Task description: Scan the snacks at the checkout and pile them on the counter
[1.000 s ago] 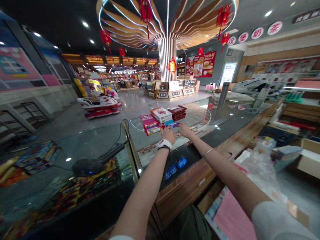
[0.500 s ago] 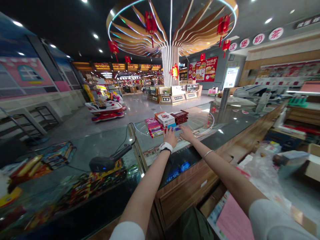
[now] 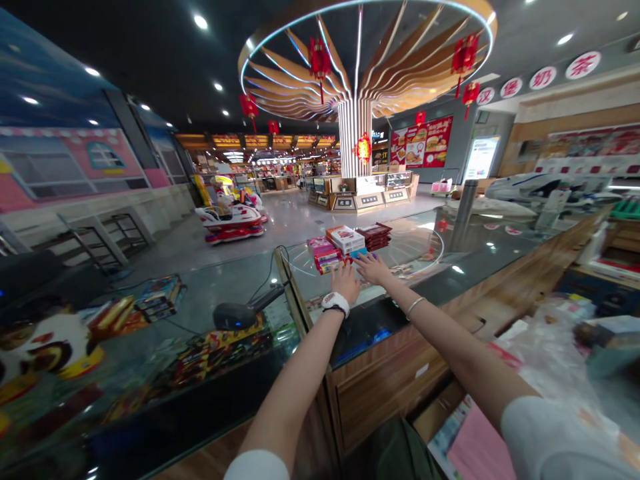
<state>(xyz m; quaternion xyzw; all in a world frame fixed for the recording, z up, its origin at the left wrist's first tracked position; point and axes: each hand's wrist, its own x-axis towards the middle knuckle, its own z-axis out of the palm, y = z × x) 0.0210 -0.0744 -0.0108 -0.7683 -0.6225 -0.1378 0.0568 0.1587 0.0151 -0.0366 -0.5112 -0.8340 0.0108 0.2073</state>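
Glass counter [image 3: 210, 277], packets [image 3: 200, 353] inside, stacked packs [image 3: 345, 238] on top, fingers [image 3: 345, 272] nearby.

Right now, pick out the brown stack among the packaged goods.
The rightmost stack of flat dark brown packets; the white rectangular boxes and pink glossy packets lie left of it.

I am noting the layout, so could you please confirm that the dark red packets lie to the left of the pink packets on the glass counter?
Not quite: the head view shows the dark red packets to the right of the pink packets; both are indeed on the glass counter.
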